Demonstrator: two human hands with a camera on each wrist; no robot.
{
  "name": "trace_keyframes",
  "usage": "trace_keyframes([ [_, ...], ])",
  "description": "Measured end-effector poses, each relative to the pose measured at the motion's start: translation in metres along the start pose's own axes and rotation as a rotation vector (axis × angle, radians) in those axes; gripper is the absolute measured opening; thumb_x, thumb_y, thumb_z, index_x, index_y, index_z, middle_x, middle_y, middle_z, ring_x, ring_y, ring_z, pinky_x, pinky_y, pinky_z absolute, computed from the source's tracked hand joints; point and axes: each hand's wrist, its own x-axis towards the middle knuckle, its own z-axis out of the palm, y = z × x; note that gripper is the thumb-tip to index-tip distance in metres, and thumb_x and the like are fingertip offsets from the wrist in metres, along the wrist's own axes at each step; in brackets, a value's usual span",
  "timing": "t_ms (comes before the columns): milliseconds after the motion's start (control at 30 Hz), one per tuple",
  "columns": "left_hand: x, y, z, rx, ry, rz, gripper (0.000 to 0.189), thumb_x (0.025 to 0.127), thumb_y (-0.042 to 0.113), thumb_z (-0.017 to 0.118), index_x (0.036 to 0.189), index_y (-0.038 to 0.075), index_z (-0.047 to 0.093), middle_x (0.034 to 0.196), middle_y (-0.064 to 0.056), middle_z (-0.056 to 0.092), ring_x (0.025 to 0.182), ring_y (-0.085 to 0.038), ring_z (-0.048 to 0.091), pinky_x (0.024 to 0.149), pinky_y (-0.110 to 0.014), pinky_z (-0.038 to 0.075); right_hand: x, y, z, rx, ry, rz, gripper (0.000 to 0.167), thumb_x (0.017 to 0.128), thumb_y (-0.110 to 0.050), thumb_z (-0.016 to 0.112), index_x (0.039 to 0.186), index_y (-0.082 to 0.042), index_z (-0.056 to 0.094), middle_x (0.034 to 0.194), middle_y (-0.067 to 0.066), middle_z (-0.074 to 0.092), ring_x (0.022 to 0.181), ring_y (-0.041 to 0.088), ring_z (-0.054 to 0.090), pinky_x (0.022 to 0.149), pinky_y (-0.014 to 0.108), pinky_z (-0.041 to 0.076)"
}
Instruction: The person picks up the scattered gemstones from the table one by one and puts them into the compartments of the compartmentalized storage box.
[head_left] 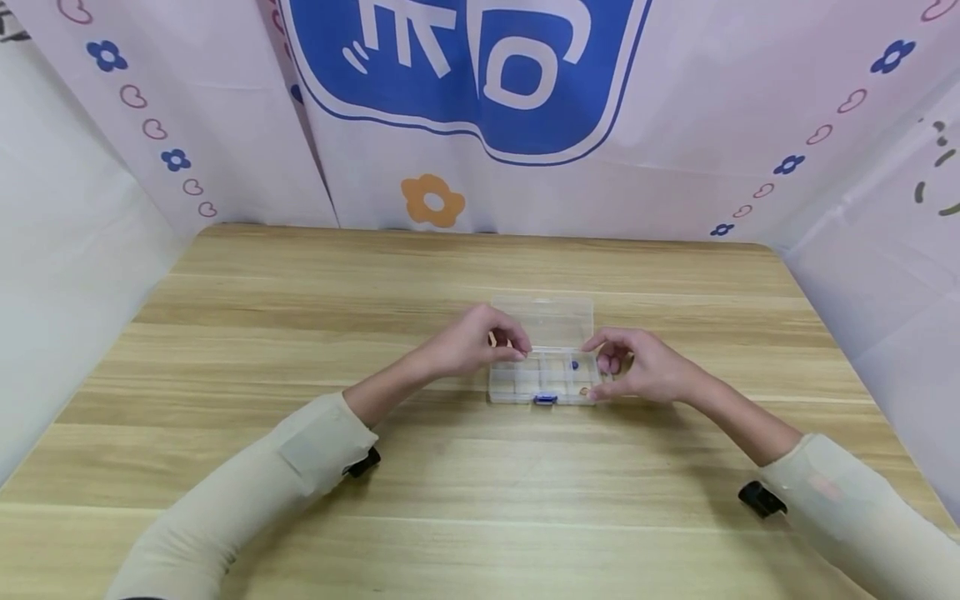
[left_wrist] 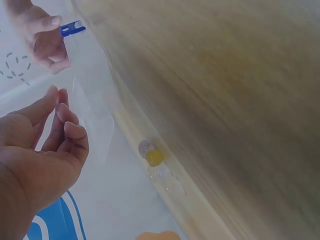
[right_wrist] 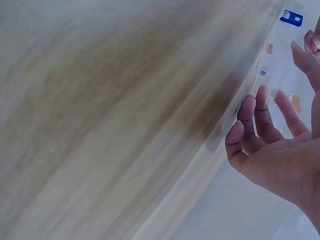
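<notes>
Steadying the box at its right end is the right hand, its thumb near the front corner and its forefinger at the back corner, so it appears to grip the box lightly. The box is on the table, between the two hands, with the lid folded back behind it and the latch at its front. At the left part of the box is the left hand, thumb and forefinger meeting in a pinch; a reddish piece seems to be between the tips, but it is too small to be sure. Inside the box, at its right end, a blue piece lies in the back row and an orange piece in the front row. Off the left end of the box, a yellow piece and a grey piece lie together on the table. The step in hand looks like putting a small piece into its compartment. For doing this well, the pinch should come low inside the dividers before it loosens, and the box should be held without squeezing, because such thin plastic could probably slide or tip.
</notes>
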Motion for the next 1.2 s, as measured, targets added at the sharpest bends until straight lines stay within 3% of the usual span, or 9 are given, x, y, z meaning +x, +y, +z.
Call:
trace_keyframes([
  [367, 0.006, 0.001, 0.007, 0.011, 0.002, -0.015, 0.005, 0.092, 0.004, 0.078, 0.088, 0.004, 0.075, 0.085, -0.001, 0.073, 0.077, -0.009, 0.060, 0.071, -0.021, 0.051, 0.001, 0.001, 0.000, 0.005, 0.002, -0.016, 0.051, 0.075, -0.010, 0.094, 0.117, 0.003, 0.068, 0.087, 0.007, 0.061, 0.081, 0.021, 0.055, 0.072, 0.026, 0.049],
  [767, 0.017, 0.005, 0.010, 0.019, -0.022, -0.009, 0.007, 0.095, 0.002, 0.074, 0.100, -0.001, 0.077, 0.092, -0.005, 0.076, 0.081, -0.012, 0.063, 0.073, -0.021, 0.052, 0.001, 0.002, -0.001, 0.003, 0.002, -0.022, 0.051, 0.075, -0.010, 0.094, 0.117, 0.003, 0.068, 0.087, 0.007, 0.062, 0.080, 0.022, 0.056, 0.072, 0.027, 0.049],
  [1200, 0.027, 0.008, 0.015, 0.035, -0.017, -0.016, 0.005, 0.095, 0.007, 0.075, 0.092, 0.004, 0.077, 0.087, -0.001, 0.075, 0.078, -0.009, 0.064, 0.071, -0.020, 0.052, 0.001, 0.001, -0.001, 0.006, 0.002, -0.018, 0.051, 0.075, -0.010, 0.094, 0.117, 0.003, 0.068, 0.085, 0.007, 0.062, 0.080, 0.021, 0.056, 0.072, 0.027, 0.049],
])
